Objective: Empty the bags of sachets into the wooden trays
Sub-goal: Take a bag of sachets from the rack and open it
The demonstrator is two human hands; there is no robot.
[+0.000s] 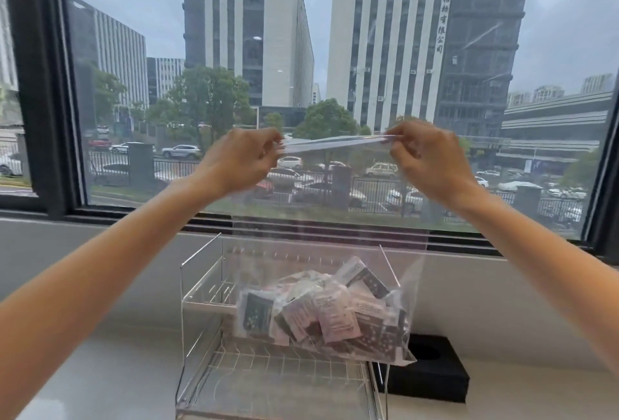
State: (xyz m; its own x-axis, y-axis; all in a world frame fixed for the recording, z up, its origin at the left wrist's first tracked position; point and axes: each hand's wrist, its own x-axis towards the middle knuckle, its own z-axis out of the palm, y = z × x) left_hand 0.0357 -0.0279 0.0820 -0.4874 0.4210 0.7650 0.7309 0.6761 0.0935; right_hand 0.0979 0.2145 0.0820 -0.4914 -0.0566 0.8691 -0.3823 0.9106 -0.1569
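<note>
Left hand: its grip pinches the left end of the bag's top strip.
Right hand: its grip pinches the right end.
Clear plastic bag of sachets: hangs in front of the clear acrylic wire rack on the white surface.

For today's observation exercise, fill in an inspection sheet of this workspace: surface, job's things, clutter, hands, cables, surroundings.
Surface: pale counter below a window.
Job's things: clear bag held up by its top strip, sachets heaped at its bottom; no wooden trays seen.
Clutter: clear rack behind the bag; black box beside it.
Hands: left hand and right hand each pinch one end of the bag's top.
Cables: nothing seen.
Surroundings: window, with buildings and parked cars outside.
</note>
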